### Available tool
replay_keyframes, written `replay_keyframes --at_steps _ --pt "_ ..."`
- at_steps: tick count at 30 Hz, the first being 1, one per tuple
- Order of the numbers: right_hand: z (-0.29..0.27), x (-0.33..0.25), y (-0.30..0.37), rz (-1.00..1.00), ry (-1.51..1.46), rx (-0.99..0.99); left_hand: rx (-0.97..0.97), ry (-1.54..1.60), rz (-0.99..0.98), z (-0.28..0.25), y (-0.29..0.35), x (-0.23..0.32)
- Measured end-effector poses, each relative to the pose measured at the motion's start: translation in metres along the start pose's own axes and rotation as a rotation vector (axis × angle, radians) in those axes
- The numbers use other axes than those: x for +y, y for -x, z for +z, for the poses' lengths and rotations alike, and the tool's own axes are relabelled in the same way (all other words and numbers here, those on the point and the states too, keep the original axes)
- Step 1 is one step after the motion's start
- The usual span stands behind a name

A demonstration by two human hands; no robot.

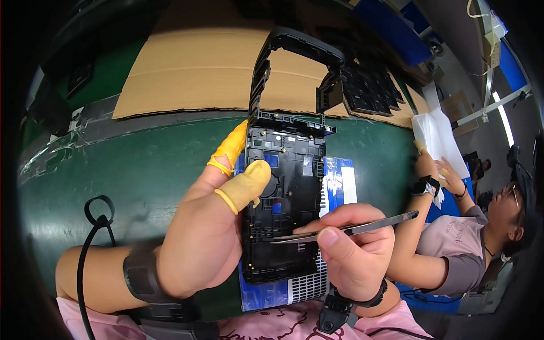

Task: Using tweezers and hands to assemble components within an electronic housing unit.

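My left hand (204, 226), with yellow finger cots on thumb and forefinger, grips the left edge of a black plastic housing (294, 187). The housing has an open frame at its far end and many small ribs, brass-coloured inserts and blue patches inside. Pinched in my right hand (360, 249) are dark metal tweezers (362, 228). Their tips lie over the lower part of the housing, pointing left; whether they hold or touch anything is too small to tell. Below the housing lies a blue pad (266, 297) with a white grid piece (309, 288).
A brown cardboard sheet (187, 73) covers the table's far side, with several black plastic parts (371, 88) stacked on it. The table top (130, 164) is green. At right, a co-worker (453, 238) handles a white sheet or bag (439, 133). A black cable loop (99, 212) stands at left.
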State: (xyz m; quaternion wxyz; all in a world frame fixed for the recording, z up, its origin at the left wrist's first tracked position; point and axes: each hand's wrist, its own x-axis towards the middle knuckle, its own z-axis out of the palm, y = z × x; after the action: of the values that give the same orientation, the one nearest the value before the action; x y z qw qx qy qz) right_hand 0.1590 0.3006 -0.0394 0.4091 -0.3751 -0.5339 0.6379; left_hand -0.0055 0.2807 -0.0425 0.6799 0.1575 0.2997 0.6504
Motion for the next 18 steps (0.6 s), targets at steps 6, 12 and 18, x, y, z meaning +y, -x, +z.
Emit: replay_keyframes --at_steps 6,12,18 --pt "-0.0035 0.0043 -0.0011 0.012 -0.121 -0.043 -0.016 0.022 0.011 -0.001 -0.0022 -0.0018" --pt "-0.0032 0.0054 -0.0021 -0.033 -0.094 -0.055 -0.014 0.048 -0.016 0.0007 -0.0012 0.0021" --pt "-0.0071 0.0014 -0.0019 -0.05 -0.019 -0.048 -0.154 -0.112 -0.001 -0.004 -0.0008 -0.0033"
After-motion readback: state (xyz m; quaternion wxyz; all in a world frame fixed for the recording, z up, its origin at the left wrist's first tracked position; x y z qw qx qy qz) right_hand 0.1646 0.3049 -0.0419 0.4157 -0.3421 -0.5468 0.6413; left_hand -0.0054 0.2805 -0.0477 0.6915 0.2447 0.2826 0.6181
